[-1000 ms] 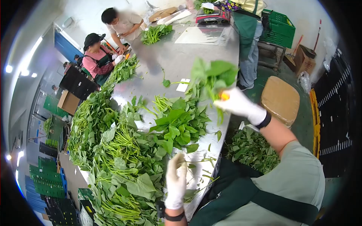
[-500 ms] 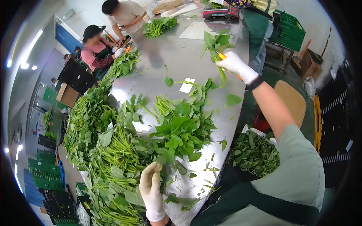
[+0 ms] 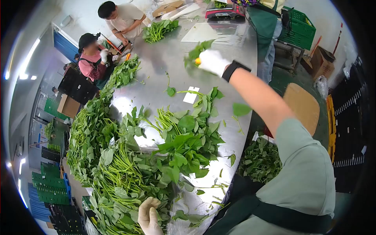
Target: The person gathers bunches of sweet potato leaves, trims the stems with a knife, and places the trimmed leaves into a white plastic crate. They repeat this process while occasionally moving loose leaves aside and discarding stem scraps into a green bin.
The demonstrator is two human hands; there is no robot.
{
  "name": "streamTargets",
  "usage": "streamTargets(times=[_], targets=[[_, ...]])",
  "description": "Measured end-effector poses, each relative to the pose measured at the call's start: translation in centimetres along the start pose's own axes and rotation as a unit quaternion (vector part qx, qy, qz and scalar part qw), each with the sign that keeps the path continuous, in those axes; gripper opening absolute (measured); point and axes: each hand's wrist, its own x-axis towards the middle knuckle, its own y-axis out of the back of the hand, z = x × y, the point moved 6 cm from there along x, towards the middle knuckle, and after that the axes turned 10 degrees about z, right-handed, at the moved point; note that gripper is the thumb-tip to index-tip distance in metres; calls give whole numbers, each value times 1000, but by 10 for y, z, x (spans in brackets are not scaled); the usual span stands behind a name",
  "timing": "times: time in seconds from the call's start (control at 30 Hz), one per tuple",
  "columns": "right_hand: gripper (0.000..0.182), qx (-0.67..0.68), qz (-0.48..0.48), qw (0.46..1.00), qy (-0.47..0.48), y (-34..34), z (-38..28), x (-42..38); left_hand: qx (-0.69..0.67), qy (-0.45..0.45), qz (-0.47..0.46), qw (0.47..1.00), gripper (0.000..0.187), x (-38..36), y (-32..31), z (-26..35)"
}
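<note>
My right hand [image 3: 213, 62], in a white glove, is closed on a small bunch of leafy greens [image 3: 192, 55] above the far part of the metal table [image 3: 156, 74]. The leaves are smeared by motion. The orange end of a tool [image 3: 197, 61] sticks out of the same hand; its kind is hidden. My left hand [image 3: 149, 214], gloved too, hovers at the near edge of a big heap of leafy greens [image 3: 121, 168]. Its fingers are loosely curled, thumb apart, with nothing seen between them. A looser pile of leafy stems [image 3: 188, 137] lies between my arms.
A white card [image 3: 191, 95] and stray leaves lie on the table. Farther off are a green bunch [image 3: 160, 31], a plastic sheet [image 3: 211, 32] and a red scale [image 3: 224, 12]. Two people work across the table, another at the far right. A container of greens [image 3: 261, 160] stands beside me.
My right hand has swung left and away from me over the table, carrying the greens and the orange tool. My left hand has drawn back toward the bottom edge.
</note>
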Motion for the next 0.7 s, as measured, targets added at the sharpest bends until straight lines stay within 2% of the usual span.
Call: streamTargets(times=[0.03,0.1,0.13,0.23,0.33,0.4,0.43,0.5,0.57,0.63,0.67,0.7], targets=[[26,54,-41,998,-13,-21,-13,-5,6,21,-6,1000,28,0,-2,-5],[26,139,-77,987,27,-55,-48,-20,13,1,-14,1000,28,1,-8,-8],[22,185,-29,981,47,-70,-61,-28,6,6,-18,1000,28,2,-10,-10],[16,154,-63,985,52,-116,-99,-32,31,-2,-27,999,28,-1,-18,-8],[16,96,-79,990,66,-127,-110,-20,-27,37,-37,998,29,1,-17,-16],[16,211,-23,977,-19,-104,-99,-6,-12,41,-32,999,29,1,-12,-21],[16,210,-24,977,-19,-95,-92,1,-2,45,-26,999,29,1,-10,-22],[16,445,4,895,-38,-72,-73,17,10,36,-22,999,28,1,-9,-23],[15,600,-95,784,-126,-28,-66,1,16,23,-19,999,28,2,-10,-24],[14,599,-121,781,-130,-11,-60,-9,-5,41,-24,999,27,3,-14,-29],[15,592,-81,797,-84,0,-59,-12,-40,96,-35,994,28,4,-15,-38],[17,584,-43,810,-38,10,-60,-16,-41,96,-38,994,28,4,-16,-40]])
